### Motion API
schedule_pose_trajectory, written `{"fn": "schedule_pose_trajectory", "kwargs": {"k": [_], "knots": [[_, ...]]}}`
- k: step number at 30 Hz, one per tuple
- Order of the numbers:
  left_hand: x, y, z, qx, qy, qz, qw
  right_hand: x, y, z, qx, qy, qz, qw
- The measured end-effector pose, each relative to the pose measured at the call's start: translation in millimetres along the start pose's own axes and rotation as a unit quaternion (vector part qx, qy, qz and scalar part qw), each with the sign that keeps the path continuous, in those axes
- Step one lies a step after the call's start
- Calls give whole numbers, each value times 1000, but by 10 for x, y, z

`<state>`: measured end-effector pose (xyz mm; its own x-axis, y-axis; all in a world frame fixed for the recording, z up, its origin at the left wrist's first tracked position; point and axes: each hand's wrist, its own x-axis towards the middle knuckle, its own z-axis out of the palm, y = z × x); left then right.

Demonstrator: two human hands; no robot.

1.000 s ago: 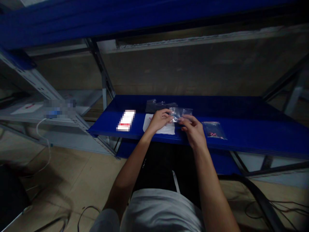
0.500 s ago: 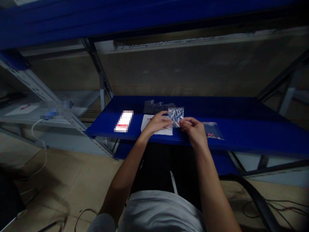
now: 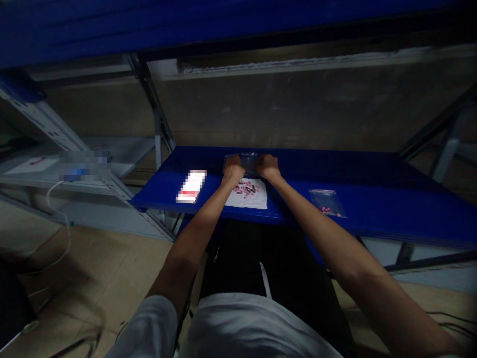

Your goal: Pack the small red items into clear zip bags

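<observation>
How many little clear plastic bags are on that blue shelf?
2 that I can make out: one bag between both hands at the back of the blue shelf, and one lying alone to the right. More may be stacked under the hands.

1. The blue shelf [image 3: 391, 199] is bare across its right part, beyond the small plastic bag [image 3: 328, 201]; a hand could pass there.
2. Mid-shelf is crowded: the white sheet [image 3: 257, 199] strewn with small pink and dark pieces, and the pile of clear bags [image 3: 249, 161] just behind it.
3. A white box [image 3: 191, 186] lies to the left.
4. The upper shelf beam [image 3: 186, 25] limits room overhead.
</observation>
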<state>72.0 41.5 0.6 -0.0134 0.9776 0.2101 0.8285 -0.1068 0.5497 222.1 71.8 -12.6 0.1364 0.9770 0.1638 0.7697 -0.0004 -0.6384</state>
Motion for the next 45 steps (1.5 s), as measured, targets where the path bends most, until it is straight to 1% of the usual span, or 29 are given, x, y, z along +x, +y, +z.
{"fn": "schedule_pose_trajectory", "kwargs": {"k": [3,6,8,11,14,16,18,20,22,23,25,26,28,30,31,34,39,43,45], "knots": [[-52,23,12,65,16,4,998,20,6,72,-24,-2,-10,1000],[-101,16,15,126,12,0,992,-17,23,106,-33,-2,-18,999],[-117,-18,16,133,8,5,991,-67,30,101,-34,5,-25,999],[-125,-85,15,126,17,19,992,-183,30,46,-15,28,-45,998],[-151,-89,-16,104,36,27,994,-365,49,-97,19,57,-58,997],[-206,-18,-60,79,49,34,995,-547,120,-260,35,86,-49,994],[-309,118,-100,49,46,51,996,-789,272,-471,44,130,-30,990],[-469,310,-95,19,15,86,996,-1074,509,-705,26,171,4,985],[-679,536,-9,-19,-14,146,989,-1355,804,-927,-25,198,63,978],[-795,654,70,-39,-46,190,980,-1476,959,-1022,-55,215,91,971],[-1029,879,287,-70,-109,258,958,-1654,1252,-1167,-106,250,134,953],[-1138,978,413,-72,-132,271,951,-1709,1380,-1215,-124,258,156,945],[-1319,1132,659,-62,-152,287,944,-1758,1583,-1264,-142,224,196,944],[-1444,1216,849,-34,-146,287,946,-1757,1707,-1269,-146,173,219,949],[-1486,1234,913,-22,-138,284,949,-1749,1741,-1262,-147,155,221,952],[-1557,1221,993,-16,-111,271,956,-1729,1765,-1238,-145,142,214,955],[-1582,1170,1012,-58,-96,256,960,-1713,1754,-1239,-108,173,212,956],[-1576,1145,1050,-129,-72,242,959,-1710,1809,-1273,-49,225,183,956],[-1569,1119,1047,-195,-59,229,952,-1723,1796,-1297,-1,227,135,965]]}}
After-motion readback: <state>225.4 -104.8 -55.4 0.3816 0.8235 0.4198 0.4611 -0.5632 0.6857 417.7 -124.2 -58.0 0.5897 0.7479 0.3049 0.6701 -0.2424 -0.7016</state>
